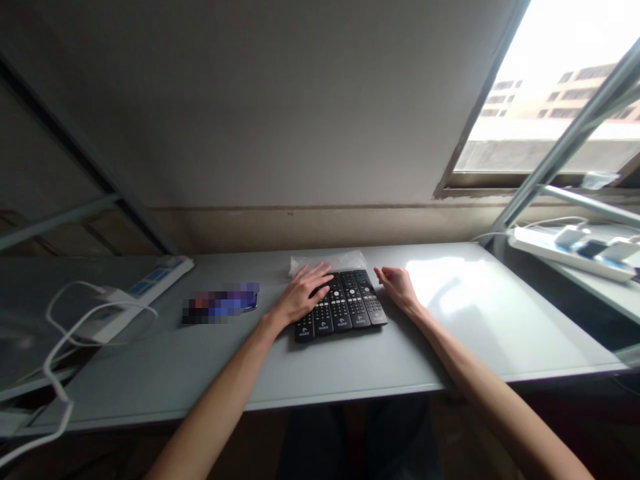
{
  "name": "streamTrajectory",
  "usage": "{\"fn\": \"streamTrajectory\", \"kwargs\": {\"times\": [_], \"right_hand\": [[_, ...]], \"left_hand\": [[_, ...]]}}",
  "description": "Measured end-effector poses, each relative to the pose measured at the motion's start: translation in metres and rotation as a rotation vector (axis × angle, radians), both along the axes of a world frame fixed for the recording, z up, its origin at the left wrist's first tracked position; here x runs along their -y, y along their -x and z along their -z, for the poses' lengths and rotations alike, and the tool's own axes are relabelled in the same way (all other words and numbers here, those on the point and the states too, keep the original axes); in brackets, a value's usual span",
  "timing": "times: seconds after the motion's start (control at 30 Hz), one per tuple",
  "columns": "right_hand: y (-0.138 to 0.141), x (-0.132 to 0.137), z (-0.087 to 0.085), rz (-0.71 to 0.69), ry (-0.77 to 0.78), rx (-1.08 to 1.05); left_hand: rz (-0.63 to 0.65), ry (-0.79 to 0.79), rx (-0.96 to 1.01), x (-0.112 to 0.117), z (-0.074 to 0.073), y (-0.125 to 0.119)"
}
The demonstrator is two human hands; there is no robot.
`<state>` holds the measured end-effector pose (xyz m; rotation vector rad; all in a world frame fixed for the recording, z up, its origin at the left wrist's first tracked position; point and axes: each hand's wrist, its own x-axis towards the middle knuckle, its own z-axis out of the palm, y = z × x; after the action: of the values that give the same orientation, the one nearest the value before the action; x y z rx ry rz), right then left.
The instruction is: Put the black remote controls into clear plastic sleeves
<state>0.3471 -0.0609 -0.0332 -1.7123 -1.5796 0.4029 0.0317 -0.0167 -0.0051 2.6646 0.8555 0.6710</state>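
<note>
Several black remote controls [342,315] lie side by side in a row on the grey desk, their lower ends toward me. My left hand [304,292] rests over the upper part of the leftmost remotes, palm down with its fingers spread, covering some of their buttons. Just right of the row, my right hand [398,285] lies on the desk, fingers curled into a loose fist; nothing shows in it. Behind the remotes, close to the wall, is a crumpled clear plastic bag [350,259], partly hidden by my left fingers.
A pixelated flat object [220,304] lies on the desk [200,373] to the left. White power strips with plugs and cables stand at the left [165,272] and right [545,245]. Metal frame posts rise at both ends; a window [545,147] is at upper right.
</note>
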Motion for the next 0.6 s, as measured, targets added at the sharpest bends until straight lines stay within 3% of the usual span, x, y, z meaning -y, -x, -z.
{"fn": "streamTrajectory", "kwargs": {"times": [0.13,0.27,0.43,0.6], "right_hand": [[-0.015,-0.003,-0.002,0.067,-0.027,-0.04],[-0.016,-0.003,-0.003,0.122,-0.027,-0.047],[-0.009,0.004,-0.008,0.12,-0.017,-0.023],[-0.003,0.01,-0.014,0.057,-0.006,0.004]], "left_hand": [[-0.373,-0.167,0.26,-0.008,0.008,0.011],[-0.555,-0.202,0.325,-0.011,0.019,0.02],[-0.662,-0.217,0.366,-0.012,0.02,0.022],[-0.636,-0.205,0.332,-0.008,0.018,0.02]]}}
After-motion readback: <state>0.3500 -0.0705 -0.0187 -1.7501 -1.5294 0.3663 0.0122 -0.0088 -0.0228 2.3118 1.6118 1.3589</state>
